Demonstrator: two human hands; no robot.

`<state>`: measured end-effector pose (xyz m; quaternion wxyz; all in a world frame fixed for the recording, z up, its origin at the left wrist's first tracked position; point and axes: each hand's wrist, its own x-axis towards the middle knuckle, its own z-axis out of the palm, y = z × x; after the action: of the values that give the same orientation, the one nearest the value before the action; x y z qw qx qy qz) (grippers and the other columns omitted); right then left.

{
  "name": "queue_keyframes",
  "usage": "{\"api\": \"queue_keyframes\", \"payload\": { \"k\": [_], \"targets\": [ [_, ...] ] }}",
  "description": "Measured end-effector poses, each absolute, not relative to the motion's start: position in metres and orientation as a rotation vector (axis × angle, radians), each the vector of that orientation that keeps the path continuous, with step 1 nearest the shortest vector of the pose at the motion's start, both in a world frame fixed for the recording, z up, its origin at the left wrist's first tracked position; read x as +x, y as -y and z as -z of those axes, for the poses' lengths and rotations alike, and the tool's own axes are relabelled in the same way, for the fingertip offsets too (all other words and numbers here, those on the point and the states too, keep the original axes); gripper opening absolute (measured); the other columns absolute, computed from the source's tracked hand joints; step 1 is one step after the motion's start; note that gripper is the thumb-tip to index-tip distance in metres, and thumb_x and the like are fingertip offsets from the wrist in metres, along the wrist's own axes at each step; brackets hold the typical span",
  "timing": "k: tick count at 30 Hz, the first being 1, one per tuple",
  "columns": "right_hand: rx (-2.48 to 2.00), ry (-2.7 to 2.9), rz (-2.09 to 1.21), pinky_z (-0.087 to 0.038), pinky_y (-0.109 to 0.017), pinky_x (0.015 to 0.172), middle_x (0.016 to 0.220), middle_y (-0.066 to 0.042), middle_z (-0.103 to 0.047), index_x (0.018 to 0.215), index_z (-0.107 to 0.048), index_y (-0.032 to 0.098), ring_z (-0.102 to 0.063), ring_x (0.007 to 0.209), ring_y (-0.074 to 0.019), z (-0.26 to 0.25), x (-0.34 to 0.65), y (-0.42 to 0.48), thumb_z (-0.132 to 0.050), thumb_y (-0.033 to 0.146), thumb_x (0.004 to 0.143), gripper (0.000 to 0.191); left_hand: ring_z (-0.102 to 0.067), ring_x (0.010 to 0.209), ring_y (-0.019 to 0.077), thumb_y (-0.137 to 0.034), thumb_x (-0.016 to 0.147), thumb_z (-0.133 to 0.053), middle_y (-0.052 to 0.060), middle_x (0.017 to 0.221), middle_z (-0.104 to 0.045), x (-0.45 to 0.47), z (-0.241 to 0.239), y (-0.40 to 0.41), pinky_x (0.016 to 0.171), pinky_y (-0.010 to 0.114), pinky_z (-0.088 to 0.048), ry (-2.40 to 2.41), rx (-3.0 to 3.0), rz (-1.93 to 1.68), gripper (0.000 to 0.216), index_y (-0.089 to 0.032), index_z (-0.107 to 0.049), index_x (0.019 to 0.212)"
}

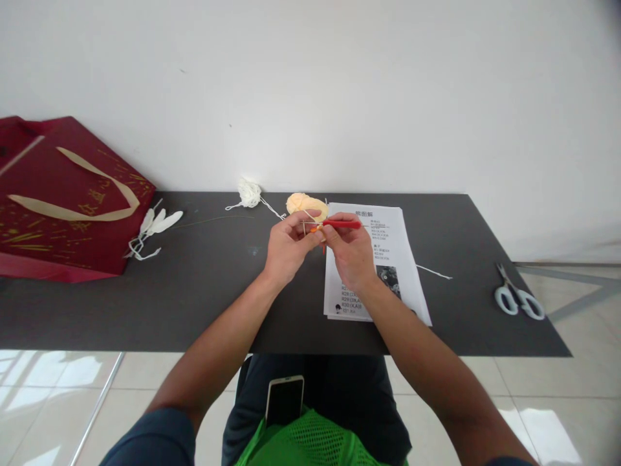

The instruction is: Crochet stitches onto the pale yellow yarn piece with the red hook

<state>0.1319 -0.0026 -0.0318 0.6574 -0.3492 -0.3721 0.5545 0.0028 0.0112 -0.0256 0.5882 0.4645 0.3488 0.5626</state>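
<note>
My right hand [350, 251] is closed on a red-handled crochet hook [341, 224], held level above the table. My left hand [290, 244] is pinched on a strand of pale yarn right at the hook's tip, and the two hands touch each other. Just behind them lies a ball of pale yellow yarn [305, 204], with a strand running to my fingers. A printed instruction sheet [388, 241] lies under my right hand and wrist.
A small white yarn bundle [249, 193] lies at the back of the dark table [204, 285]. A red gift bag [63, 200] and white petal shapes [156, 224] are at the left. White-handled scissors [517, 299] lie far right. A phone [284, 400] rests on my lap.
</note>
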Motion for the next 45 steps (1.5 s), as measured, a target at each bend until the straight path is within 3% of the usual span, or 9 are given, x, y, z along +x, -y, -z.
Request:
{"api": "queue_keyframes", "payload": {
  "k": [5,11,18,25,30,37,40,45],
  "targets": [
    [-0.854,0.974,-1.101,-0.06,-0.029,0.075,0.09,0.002,-0.072,0.088,-0.071,0.027,-0.068,0.085,-0.0139,0.035,0.136,0.001,-0.085,0.026,0.077,0.018,-0.065,0.08,0.0129,-0.021,0.066,-0.089,-0.001,0.086,-0.068,0.001,0.024,-0.012,0.075,0.027,-0.055,-0.814,1.092,-1.316,0.044,-0.022,-0.075,0.107],
    [-0.888,0.988,-1.073,-0.058,-0.029,0.073,0.087,0.003,-0.071,0.089,-0.069,0.027,-0.067,0.081,-0.014,0.035,0.138,0.002,-0.083,0.028,0.078,0.017,-0.055,0.066,0.0088,-0.02,0.071,-0.081,-0.001,0.081,-0.064,-0.001,0.021,-0.011,0.054,0.02,-0.043,-0.804,1.073,-1.29,0.035,-0.02,-0.076,0.106],
    [-0.851,0.96,-1.12,-0.058,-0.03,0.083,0.091,0.003,-0.07,0.089,-0.069,0.028,-0.066,0.087,-0.014,0.037,0.138,0.002,-0.085,0.029,0.078,0.019,-0.055,0.061,0.0077,-0.014,0.066,-0.077,-0.004,0.073,-0.063,0.004,0.02,-0.012,0.053,0.02,-0.044,-0.915,1.121,-1.357,0.037,-0.02,-0.074,0.102],
    [-0.793,0.915,-1.221,-0.058,-0.028,0.068,0.088,0.003,-0.069,0.087,-0.068,0.026,-0.065,0.078,-0.0127,0.033,0.135,0.004,-0.088,0.025,0.074,0.024,-0.063,0.065,0.0107,-0.016,0.069,-0.077,-0.003,0.076,-0.066,0.002,0.024,-0.014,0.062,0.024,-0.052,-0.894,1.208,-1.321,0.036,-0.02,-0.072,0.104],
    [-0.771,0.81,-1.312,-0.052,-0.026,0.058,0.074,0.007,-0.067,0.086,-0.064,0.025,-0.061,0.062,-0.0102,0.027,0.139,0.004,-0.089,0.026,0.072,0.029,-0.067,0.072,0.0133,-0.021,0.074,-0.078,0.001,0.086,-0.071,-0.002,0.025,-0.013,0.068,0.027,-0.054,-0.841,1.354,-1.303,0.038,-0.02,-0.072,0.112],
    [-0.753,0.733,-1.407,-0.048,-0.024,0.055,0.068,0.008,-0.063,0.083,-0.062,0.023,-0.057,0.058,-0.009,0.02,0.14,0.006,-0.089,0.025,0.068,0.031,-0.067,0.074,0.0134,-0.019,0.074,-0.078,0.002,0.089,-0.074,-0.002,0.025,-0.012,0.069,0.026,-0.054,-0.877,1.424,-1.341,0.032,-0.02,-0.075,0.105],
    [-0.75,0.746,-1.399,-0.047,-0.024,0.054,0.07,0.007,-0.064,0.081,-0.062,0.023,-0.058,0.06,-0.0092,0.021,0.136,0.007,-0.09,0.024,0.067,0.031,-0.064,0.066,0.0108,-0.016,0.07,-0.077,-0.001,0.08,-0.07,0.0,0.025,-0.013,0.065,0.025,-0.052,-0.841,1.281,-1.324,0.033,-0.02,-0.075,0.102],
    [-0.763,0.851,-1.311,-0.05,-0.026,0.058,0.082,0.005,-0.067,0.084,-0.067,0.025,-0.06,0.067,-0.0103,0.025,0.133,0.009,-0.089,0.031,0.073,0.025,-0.051,0.052,0.006,-0.01,0.065,-0.074,-0.005,0.069,-0.063,0.003,0.023,-0.013,0.048,0.02,-0.038,-0.86,1.136,-1.343,0.036,-0.02,-0.075,0.1]
  ]
}}
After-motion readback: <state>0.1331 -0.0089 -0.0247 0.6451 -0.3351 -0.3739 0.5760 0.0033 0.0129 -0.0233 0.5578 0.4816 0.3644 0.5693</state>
